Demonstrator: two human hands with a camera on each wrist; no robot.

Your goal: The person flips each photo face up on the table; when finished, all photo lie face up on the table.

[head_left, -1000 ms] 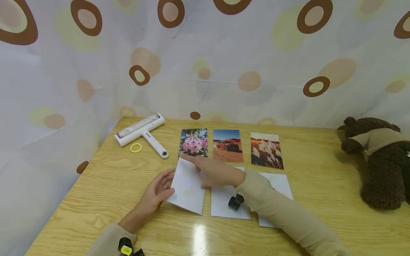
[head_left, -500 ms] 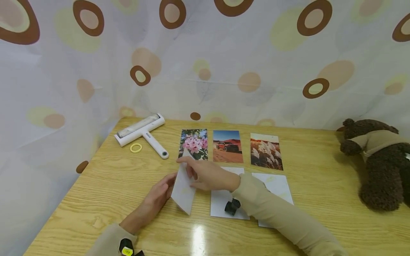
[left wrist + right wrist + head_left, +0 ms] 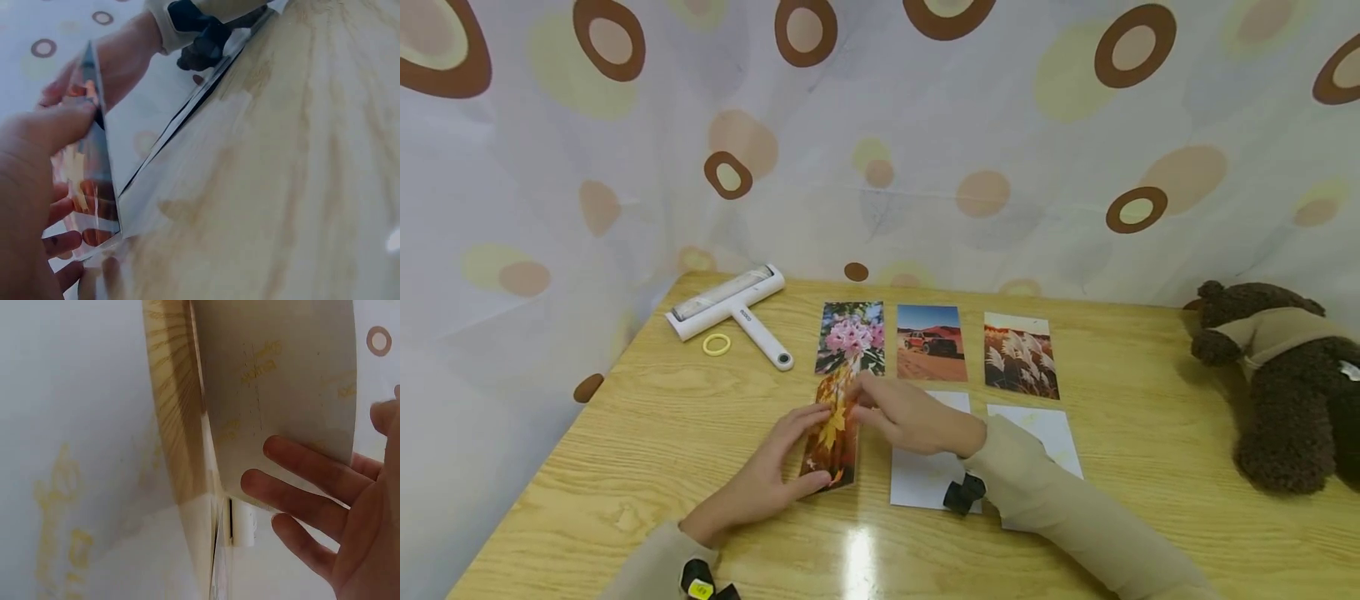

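A photo card of yellow maple leaves (image 3: 831,446) is tilted up on its edge at the left of the front row, picture facing left. My right hand (image 3: 921,417) pinches its right edge; in the right wrist view several fingers lie across its white back (image 3: 284,381). My left hand (image 3: 760,479) touches the picture side, fingers fairly straight, with the thumb near the bottom edge. The left wrist view shows that glossy face (image 3: 94,169) beside the left thumb (image 3: 62,125). Two cards lie white side up: the middle card (image 3: 913,479) and the right card (image 3: 1060,442), partly under my right arm.
Behind lie face-up photos of pink flowers (image 3: 850,333), a red pickup (image 3: 931,342) and plumed grass (image 3: 1021,358). To the left are a white lint roller (image 3: 760,333) and a yellow ring (image 3: 717,344). A brown teddy bear (image 3: 1285,400) lies at the right.
The card has turned from white side up, through upright, to showing its maple-leaf picture. My left hand has moved from behind its left edge onto the picture side; my right hand stays at the card.
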